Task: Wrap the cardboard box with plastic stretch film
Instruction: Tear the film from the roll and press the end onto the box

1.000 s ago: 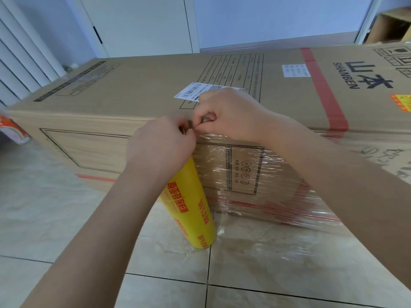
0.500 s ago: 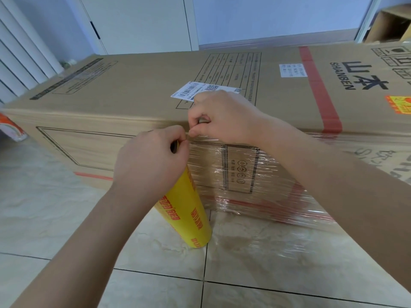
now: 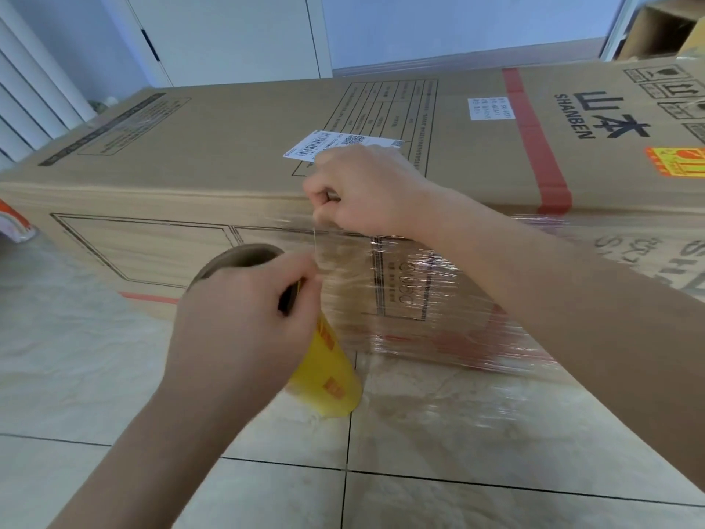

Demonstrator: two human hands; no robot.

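A long cardboard box (image 3: 213,147) lies on its side on the tiled floor, with clear stretch film (image 3: 427,303) covering the right part of its front face. The yellow film roll (image 3: 328,372) stands tilted on the floor in front of the box, its brown cardboard core end visible at the top. My left hand (image 3: 244,318) grips the top of the roll and pinches the film edge. My right hand (image 3: 362,196) pinches the upper edge of the film at the box's top front edge. A short strip of film stretches between both hands.
A white radiator (image 3: 26,105) stands at the far left and white doors (image 3: 229,36) behind the box. Another cardboard box (image 3: 660,28) sits at the back right. An orange and white object (image 3: 15,227) peeks in at the left edge.
My left hand has pulled the roll's top down and towards me, away from my right hand, opening a gap of film between them. The roll's core end now shows.
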